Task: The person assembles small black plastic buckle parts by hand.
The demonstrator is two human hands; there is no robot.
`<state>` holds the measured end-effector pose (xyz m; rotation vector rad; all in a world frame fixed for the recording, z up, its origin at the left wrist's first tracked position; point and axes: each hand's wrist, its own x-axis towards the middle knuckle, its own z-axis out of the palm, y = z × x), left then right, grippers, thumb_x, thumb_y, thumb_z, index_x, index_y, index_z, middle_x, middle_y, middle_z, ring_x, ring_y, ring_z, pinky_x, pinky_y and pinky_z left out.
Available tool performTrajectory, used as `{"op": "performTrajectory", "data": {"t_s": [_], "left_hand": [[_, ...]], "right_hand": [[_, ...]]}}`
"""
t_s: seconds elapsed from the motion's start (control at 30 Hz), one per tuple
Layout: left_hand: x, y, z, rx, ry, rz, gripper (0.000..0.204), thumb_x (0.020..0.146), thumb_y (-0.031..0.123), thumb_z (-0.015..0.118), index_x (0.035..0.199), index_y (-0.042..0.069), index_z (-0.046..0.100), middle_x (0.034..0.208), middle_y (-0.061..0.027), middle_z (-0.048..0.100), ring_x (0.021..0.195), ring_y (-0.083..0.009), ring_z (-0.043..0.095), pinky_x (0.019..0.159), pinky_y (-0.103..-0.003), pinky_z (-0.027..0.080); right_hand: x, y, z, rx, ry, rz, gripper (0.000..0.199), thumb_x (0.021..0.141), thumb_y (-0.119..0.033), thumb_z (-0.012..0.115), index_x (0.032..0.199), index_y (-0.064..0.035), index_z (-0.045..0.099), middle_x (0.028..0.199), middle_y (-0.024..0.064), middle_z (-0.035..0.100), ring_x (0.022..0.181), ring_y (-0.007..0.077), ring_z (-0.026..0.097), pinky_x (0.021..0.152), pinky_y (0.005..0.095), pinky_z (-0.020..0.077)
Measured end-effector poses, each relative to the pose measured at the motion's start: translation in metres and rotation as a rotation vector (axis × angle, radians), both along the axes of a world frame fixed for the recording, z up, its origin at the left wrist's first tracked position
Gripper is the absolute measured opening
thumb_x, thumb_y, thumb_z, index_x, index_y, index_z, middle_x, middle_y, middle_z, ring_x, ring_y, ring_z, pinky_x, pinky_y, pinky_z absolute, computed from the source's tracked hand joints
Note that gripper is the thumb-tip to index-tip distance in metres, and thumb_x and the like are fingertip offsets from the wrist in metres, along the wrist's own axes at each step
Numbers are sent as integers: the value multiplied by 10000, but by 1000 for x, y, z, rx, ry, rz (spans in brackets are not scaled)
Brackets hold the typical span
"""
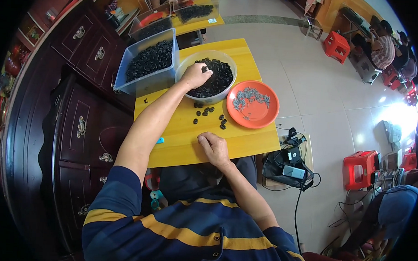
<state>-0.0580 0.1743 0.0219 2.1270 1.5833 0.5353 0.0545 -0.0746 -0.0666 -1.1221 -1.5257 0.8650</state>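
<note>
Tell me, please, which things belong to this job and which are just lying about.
Likely in the job: round tub, black oval pieces, blue bin, orange plate, small grey pieces.
Apparently lying about: small blue item, black electrical gear, red stools.

Bright light comes from the right, leaving a white glare on the glossy floor [285, 59]. The tabletop [180, 153] is clearly lit, while the cabinet [71, 119] sinks into shade. The black pieces [218, 74] lose detail where they crowd together. Straight edges bow toward a black, softened rim.
</note>
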Motion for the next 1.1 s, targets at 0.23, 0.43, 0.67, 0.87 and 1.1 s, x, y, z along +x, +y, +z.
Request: {"op": "performTrajectory", "data": {"t_s": [0.23, 0.43, 0.67, 0.87, 1.1], "left_hand": [[-8, -49, 43, -139, -487, -13, 198, 958, 241, 658, 849, 76, 649, 694, 5, 586, 523, -78, 521, 478, -234, 452], [-4, -130, 14, 74, -489, -156, 176, 902, 187, 680, 875, 16, 644, 705, -100, 663, 632, -180, 631, 603, -358, 510], [7, -183, -66, 197, -179, -61, 181, 897, 216, 678, 946, 55, 609, 862, -180, 687, 817, -415, 672, 685, -478, 538], [3, -188, -84, 436, -53, -116, 176, 861, 179, 669, 981, 96, 569, 904, -127, 642, 813, -375, 667, 679, -477, 543], [-4, -198, -75, 500, -88, -122, 250, 823, 161, 699, 1046, 75, 629, 976, -125, 650, 968, -350, 635, 799, -447, 534]], "right_hand": [[-4, 6, -13, -214, 396, -73, 218, 1027, -175, 575, 997, 14, 681, 831, 93, 706, 759, 159, 674, 728, 304, 546], [-2, 5, 1, -170, 639, -153, 253, 1058, -173, 517, 1189, 26, 604, 1029, 106, 681, 958, 160, 648, 891, 312, 518], [5, -14, -5, -9, 172, -264, 381, 1006, -158, 560, 1334, 28, 509, 1365, 219, 525, 1239, 329, 543, 1033, 395, 446], [1, -16, -2, 70, -38, -318, 423, 996, -158, 563, 1360, 46, 489, 1384, 286, 492, 1300, 446, 478, 1098, 463, 388], [4, -18, -9, 35, -16, -330, 425, 987, -141, 557, 1360, 51, 492, 1363, 271, 521, 1263, 414, 524, 1078, 444, 414]]}}
